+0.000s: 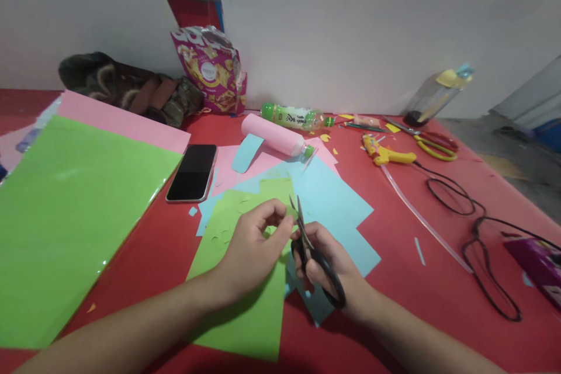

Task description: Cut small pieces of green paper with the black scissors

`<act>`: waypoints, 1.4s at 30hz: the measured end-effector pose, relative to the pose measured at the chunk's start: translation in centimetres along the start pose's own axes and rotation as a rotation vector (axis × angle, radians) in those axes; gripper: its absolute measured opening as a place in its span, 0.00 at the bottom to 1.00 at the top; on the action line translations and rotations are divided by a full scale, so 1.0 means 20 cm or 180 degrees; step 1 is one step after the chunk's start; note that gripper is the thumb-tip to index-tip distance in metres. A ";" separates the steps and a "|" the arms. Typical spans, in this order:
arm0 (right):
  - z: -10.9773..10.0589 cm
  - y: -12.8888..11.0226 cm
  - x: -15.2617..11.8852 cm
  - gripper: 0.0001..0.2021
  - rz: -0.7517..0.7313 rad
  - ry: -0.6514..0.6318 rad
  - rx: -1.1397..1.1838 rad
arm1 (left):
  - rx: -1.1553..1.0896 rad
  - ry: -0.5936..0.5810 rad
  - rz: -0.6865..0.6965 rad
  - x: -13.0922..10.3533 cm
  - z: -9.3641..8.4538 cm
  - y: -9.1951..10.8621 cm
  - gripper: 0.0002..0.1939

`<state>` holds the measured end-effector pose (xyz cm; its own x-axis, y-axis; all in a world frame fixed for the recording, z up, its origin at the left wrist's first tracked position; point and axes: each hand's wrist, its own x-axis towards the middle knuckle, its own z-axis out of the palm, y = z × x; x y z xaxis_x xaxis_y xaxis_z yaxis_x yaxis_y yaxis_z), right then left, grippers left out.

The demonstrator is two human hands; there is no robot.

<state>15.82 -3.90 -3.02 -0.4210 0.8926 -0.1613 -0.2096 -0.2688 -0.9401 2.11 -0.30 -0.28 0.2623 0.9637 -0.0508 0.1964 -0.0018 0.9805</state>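
Note:
Between the thumb and fingers of my left hand [258, 245] is a small piece of green paper [291, 212]. My right hand [326, 266] grips black-handled scissors [326, 274], fingers through the loops. Their blades point up and stand slightly apart, right beside the green piece; whether they touch it I cannot tell. Below both hands lies a green paper sheet [245, 327] with small curved cuttings on it. Light blue paper [337, 198] spreads under and to the right of it. Farther back, a bottle wrapped in pink paper [274, 133] lies on its side, a blue strip [248, 153] against it.
A phone [193, 172] and a stack of coloured sheets [87, 204] lie left. Behind are a snack bag [213, 70], a green-capped drink bottle [295, 115] and a camouflage-patterned item [131, 87]. To the right are a yellow glue gun [385, 152] with its cord, yellow-handled pliers [433, 146] and a purple box [534, 263].

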 end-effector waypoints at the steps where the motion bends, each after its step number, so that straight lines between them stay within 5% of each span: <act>1: 0.00 0.00 0.00 0.22 0.0019 0.0016 -0.0006 | 0.0011 -0.0008 0.0002 0.00 0.00 0.00 0.09; 42: -0.01 0.01 0.00 0.20 -0.0124 0.0051 -0.0037 | 0.0440 -0.0256 0.0361 0.03 -0.05 0.00 0.08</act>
<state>15.96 -3.97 -3.29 -0.3983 0.9081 -0.1292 -0.2153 -0.2295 -0.9492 1.33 0.46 -0.08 0.3637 0.9307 0.0383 0.2876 -0.1512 0.9457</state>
